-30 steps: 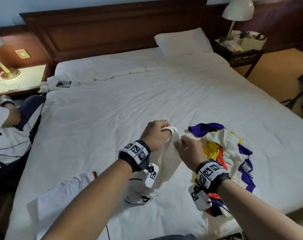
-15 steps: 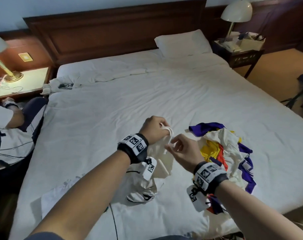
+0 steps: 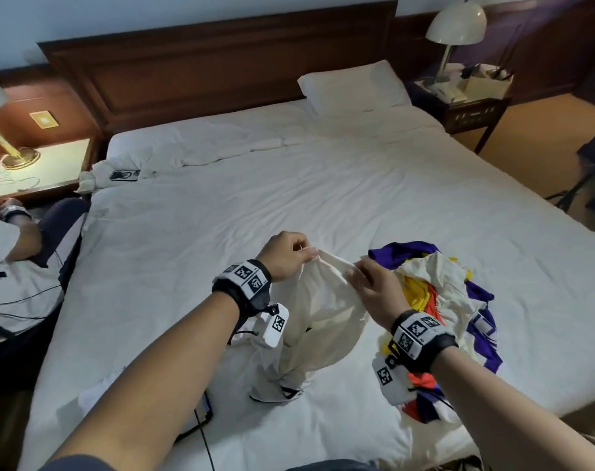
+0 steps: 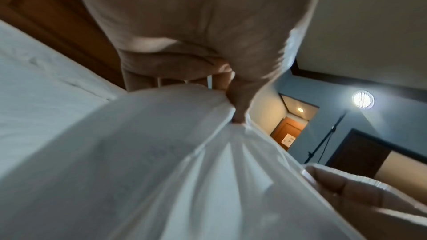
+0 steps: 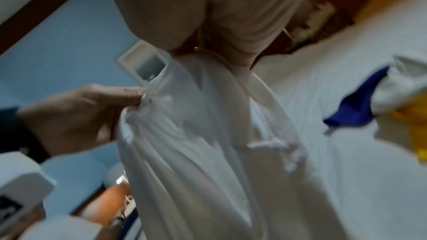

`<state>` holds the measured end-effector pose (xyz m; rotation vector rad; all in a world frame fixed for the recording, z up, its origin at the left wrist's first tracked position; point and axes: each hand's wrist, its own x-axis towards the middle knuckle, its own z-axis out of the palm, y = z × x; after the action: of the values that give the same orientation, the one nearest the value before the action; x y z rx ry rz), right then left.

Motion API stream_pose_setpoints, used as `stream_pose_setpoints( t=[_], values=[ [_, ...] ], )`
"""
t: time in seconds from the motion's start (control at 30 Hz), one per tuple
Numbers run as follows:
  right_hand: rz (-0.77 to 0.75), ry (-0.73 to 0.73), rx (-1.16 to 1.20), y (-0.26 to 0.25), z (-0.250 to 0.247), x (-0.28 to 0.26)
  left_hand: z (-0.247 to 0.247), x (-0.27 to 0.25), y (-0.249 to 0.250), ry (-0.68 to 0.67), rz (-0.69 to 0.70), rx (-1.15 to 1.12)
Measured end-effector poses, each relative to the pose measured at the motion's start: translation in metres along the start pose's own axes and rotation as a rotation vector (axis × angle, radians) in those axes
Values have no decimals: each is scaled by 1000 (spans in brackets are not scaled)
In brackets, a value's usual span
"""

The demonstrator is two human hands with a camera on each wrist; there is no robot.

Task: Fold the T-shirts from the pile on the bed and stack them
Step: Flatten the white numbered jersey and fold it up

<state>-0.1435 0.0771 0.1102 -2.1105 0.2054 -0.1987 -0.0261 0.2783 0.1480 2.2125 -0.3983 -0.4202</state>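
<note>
Opening out one cream cotton T-shirt (image 3: 323, 311) above the bed

The left hand (image 3: 284, 254) and right hand (image 3: 374, 290) each pinch its top edge, likely hunting shoulders; the crumpled purple, yellow and white pile (image 3: 435, 300) lies just beyond the right hand.

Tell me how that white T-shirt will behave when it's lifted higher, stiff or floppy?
Probably floppy: the white T-shirt sags in folds between the left hand and right hand. Likely light, since fingertip pinches hold it. Its lower end may drag along the bed.

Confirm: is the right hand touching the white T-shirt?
Touching. In the head view the right hand pinches the top edge of the white T-shirt.
</note>
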Motion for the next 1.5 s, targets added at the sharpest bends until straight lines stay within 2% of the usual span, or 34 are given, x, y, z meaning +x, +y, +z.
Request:
stream_pose_setpoints(
  t=[0.1, 0.17, 0.23, 0.3, 0.43, 0.53, 0.63, 0.7, 0.77, 0.87, 0.9, 0.97, 1.07, 1.1, 1.17, 1.23, 1.3, 1.4, 1.5],
  values=[
    [8, -26, -42, -4, -9, 2, 5, 0, 0, 10, -1, -134],
    [53, 36, -21, 1, -16, 6, 4, -2, -2, -38, 15, -158],
    [94, 134, 20, 5, -23, 8, 1, -5, -10, -91, 34, 111],
    [128, 233, 28, 7, -29, 9, -1, -10, -21, -84, 17, 433],
    [220, 396, 16, 11, -42, 9, -7, -22, -56, 144, -168, 515],
    [277, 414, 14, 16, -49, 7, -5, -29, -70, 291, -315, 340],
    [301, 330, -96, 14, -47, 3, 2, -32, -64, 335, -266, -70],
    [147, 177, -217, 5, -36, 1, 10, -35, -48, 283, -183, -242],
    [13, -33, -215, -9, -21, -2, 18, -39, -24, 173, -96, -278],
    [-40, -323, -285, -25, 1, -8, 23, -44, 6, 20, 25, -224],
    [-34, -336, -291, -29, 6, -9, 22, -45, 10, -9, 49, -208],
    [-40, -274, -230, -30, 8, -4, 14, -46, 8, -7, 76, -147],
    [-71, -147, -187, -26, 2, 6, 2, -45, -21, 61, 86, 191],
    [-67, -126, -192, -27, -2, 8, 0, -48, -34, 96, 35, 306],
    [-5, -94, -235, -20, -9, 15, -1, -56, -62, 171, -143, 369],
    [88, -99, -299, -13, -14, 20, 4, -66, -83, 263, -298, 274],
    [177, -152, -383, -7, -16, 18, 12, -72, -95, 319, -370, 20],
    [184, -258, -534, -3, -7, 9, 22, -75, -87, 311, -327, -285],
    [103, -393, -502, -8, 11, -1, 23, -77, -64, 165, -199, -397]
  ],
)
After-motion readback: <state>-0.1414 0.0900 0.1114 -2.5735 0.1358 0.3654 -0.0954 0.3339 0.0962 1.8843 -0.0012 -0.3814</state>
